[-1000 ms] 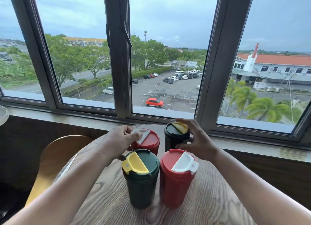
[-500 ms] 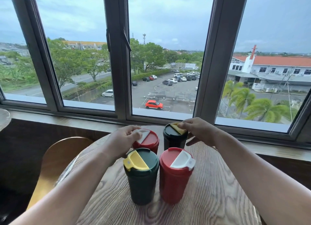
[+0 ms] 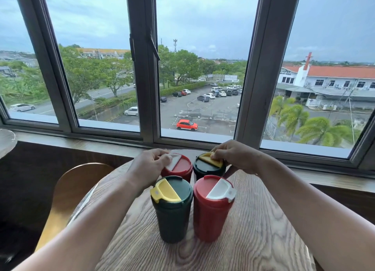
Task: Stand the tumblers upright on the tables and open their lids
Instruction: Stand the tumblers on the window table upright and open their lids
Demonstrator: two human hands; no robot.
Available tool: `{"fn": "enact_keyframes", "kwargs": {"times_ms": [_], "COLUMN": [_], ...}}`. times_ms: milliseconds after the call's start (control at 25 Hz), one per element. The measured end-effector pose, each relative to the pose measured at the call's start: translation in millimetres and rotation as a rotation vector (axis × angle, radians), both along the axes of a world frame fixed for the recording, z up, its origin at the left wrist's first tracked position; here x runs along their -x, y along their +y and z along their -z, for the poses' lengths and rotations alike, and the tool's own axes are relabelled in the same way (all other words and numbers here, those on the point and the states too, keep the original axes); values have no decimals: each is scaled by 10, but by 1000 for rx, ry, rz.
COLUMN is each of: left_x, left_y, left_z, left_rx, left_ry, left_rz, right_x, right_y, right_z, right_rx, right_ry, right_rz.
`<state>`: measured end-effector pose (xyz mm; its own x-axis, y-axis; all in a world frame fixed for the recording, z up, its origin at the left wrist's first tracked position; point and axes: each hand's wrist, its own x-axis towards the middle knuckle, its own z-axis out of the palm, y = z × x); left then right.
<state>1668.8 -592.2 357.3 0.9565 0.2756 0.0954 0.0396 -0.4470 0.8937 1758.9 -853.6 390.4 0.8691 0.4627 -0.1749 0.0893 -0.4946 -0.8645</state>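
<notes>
Presently, the white flap point(image 3: 174, 161) is pinched by the left hand point(image 3: 149, 167), the yellow flap point(image 3: 211, 159) by the right hand point(image 3: 236, 156), four tumblers upright on the tabletop point(image 3: 253, 230).

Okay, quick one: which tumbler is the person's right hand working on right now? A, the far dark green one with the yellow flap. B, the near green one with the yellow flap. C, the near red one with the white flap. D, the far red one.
A: the right hand has its fingertips on the yellow flap of the far dark green tumbler, while the left hand is at the far red tumbler.
</notes>
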Motion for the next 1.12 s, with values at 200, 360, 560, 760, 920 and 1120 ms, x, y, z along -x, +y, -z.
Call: {"fn": "enact_keyframes", "kwargs": {"times_ms": [200, 360, 560, 760, 920, 1120], "left_x": [11, 35, 104, 315, 638, 1353], "left_y": [-17, -61, -93, 60, 354, 1104], "left_z": [-35, -83, -349, -634, -757, -813], "left_rx": [-30, -108, -167, -159, -178, -195], "left_ry": [37, 27, -21, -139, -215, -252], "left_rz": [8, 1, 35, 15, -57, -134], "right_x": [16, -10, -85, -40, 221, 762], "right_y": [-50, -60, 14, 374, 842, 1698], "right_z": [15, 9, -146, -435, -676, -836], "right_rx": [13, 54, 58, 61, 34, 42], "right_ry": [19, -48, -198, -469, -531, -594], "right_rz": [-2, 7, -57, -143, -202, -304]}}
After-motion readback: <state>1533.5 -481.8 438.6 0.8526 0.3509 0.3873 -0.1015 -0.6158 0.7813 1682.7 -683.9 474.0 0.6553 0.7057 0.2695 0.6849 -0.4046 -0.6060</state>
